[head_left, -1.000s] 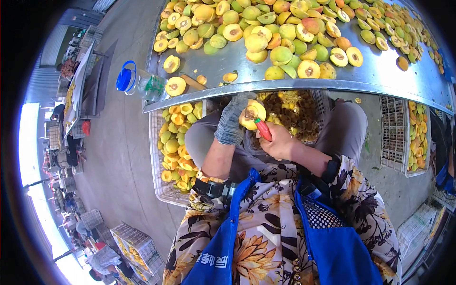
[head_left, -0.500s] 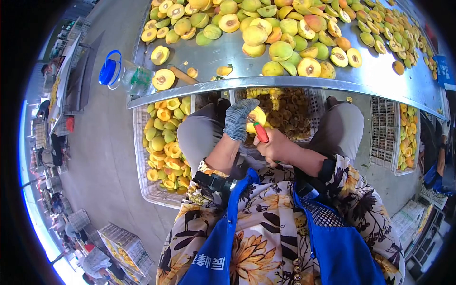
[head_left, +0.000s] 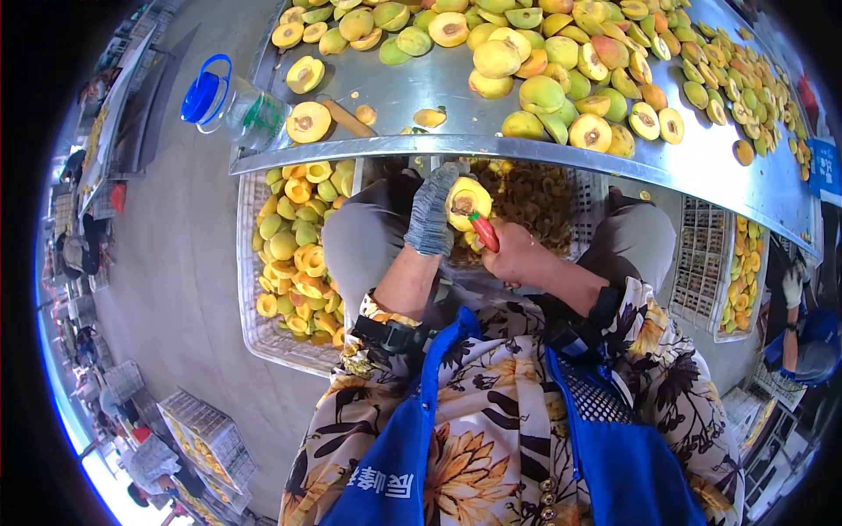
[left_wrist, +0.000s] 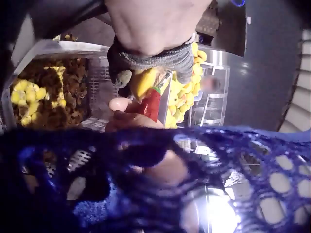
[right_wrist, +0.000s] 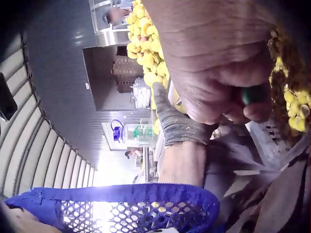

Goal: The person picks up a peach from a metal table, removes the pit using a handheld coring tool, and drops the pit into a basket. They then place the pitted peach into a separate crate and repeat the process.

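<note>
My left hand [head_left: 430,215], in a grey knit glove, holds a yellow peach half [head_left: 474,195] over my lap, cut face up. A brown pit cavity shows in the flesh. My bare right hand [head_left: 519,254] grips a red-handled pitting tool [head_left: 485,232] with a green collar. Its tip is at the brown middle of the peach half. In the left wrist view the red handle [left_wrist: 151,104] points up to the fruit, close by the gloved fingers. My right hand [right_wrist: 218,58] hides the tool and fruit in the right wrist view.
A metal table [head_left: 395,96] heaped with peach halves [head_left: 544,92] lies ahead, its edge just beyond my hands. A plastic bottle [head_left: 254,118] and a wooden stick [head_left: 349,118] are at its left. Crates of halves [head_left: 248,307] and of brown pits [head_left: 586,206] stand below.
The peach half turned away behind the glove, then came back to face up, with the tool still at its middle. The head view has shifted slightly.
</note>
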Demonstrator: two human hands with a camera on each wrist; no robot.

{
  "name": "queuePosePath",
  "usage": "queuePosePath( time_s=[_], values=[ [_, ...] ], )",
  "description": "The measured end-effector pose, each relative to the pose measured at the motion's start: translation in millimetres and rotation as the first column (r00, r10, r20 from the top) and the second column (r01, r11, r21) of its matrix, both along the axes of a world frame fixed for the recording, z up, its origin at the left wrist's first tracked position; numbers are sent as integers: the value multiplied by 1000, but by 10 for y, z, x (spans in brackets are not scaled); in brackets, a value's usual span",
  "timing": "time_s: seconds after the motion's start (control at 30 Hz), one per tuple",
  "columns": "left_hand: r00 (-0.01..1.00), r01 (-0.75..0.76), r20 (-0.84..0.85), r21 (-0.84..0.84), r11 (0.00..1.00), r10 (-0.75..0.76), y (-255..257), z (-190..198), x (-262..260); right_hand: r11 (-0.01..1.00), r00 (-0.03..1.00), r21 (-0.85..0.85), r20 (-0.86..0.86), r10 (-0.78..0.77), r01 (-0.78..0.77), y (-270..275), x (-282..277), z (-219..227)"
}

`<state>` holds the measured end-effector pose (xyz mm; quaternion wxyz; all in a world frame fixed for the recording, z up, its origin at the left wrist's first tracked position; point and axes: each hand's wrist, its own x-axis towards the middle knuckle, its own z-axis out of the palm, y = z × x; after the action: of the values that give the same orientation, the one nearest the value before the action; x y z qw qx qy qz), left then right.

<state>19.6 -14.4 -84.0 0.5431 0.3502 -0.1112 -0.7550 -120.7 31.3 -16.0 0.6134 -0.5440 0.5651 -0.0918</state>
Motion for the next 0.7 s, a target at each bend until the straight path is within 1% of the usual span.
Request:
queuePosePath(
  time_s=[0.07,0.13,0.17,0.2,0.23,0.27,0.3,0.33,0.37,0.4,0.43,0.47,0.5,0.53,0.57,0.6,0.63,0.67,0.7],
  values=[
    [999,-25,-26,31,999,26,2,-81,0,1000,999,19,-35,26,-25,31,33,-11],
    [969,-6,248,114,993,-22,-6,-111,-24,999,1000,39,-18,-26,27,85,90,-86],
    [971,-20,240,121,992,-10,4,-131,-20,999,1000,46,-26,-11,12,96,97,-106],
    [971,-13,240,127,992,-18,5,-90,-18,981,996,188,56,-62,51,79,122,-35],
    [971,-8,238,134,991,-25,18,-53,-18,941,985,331,123,-124,77,72,143,26],
    [987,-10,163,128,992,-11,36,-6,-6,939,989,338,106,-102,61,81,163,75],
    [994,32,103,123,992,-44,36,-61,11,909,975,404,138,-175,106,83,185,127],
    [989,14,145,83,996,-26,54,-29,-3,874,955,464,164,-245,145,80,201,160],
    [982,-7,188,40,999,-1,62,14,-11,880,967,458,146,-211,123,72,214,166],
    [985,-39,170,39,998,32,70,43,-26,853,946,500,179,-270,148,84,222,155],
    [966,-47,255,38,998,36,83,72,-39,822,920,543,210,-331,172,105,219,129],
    [939,-59,340,32,998,44,71,90,-40,911,972,384,114,-207,149,112,194,23],
    [941,-89,329,25,996,76,67,63,-44,919,979,375,104,-176,125,125,171,-100],
    [956,-113,281,93,989,83,57,8,-58,997,998,74,-58,-34,38,136,143,-239],
    [968,-128,233,157,979,90,19,-11,-61,970,968,-219,-244,52,-107,134,106,-410],
    [983,-113,167,217,970,77,-6,23,-44,830,976,-530,-208,71,-173,167,58,-647],
    [982,-127,163,213,969,93,-5,54,-27,825,974,-534,-212,85,-188,151,164,-434],
    [978,-121,193,212,970,80,9,78,-13,991,996,-111,-34,-80,76,155,268,-203],
    [973,-110,222,213,971,61,12,84,-8,888,950,370,43,-310,273,142,377,63]
  ],
)
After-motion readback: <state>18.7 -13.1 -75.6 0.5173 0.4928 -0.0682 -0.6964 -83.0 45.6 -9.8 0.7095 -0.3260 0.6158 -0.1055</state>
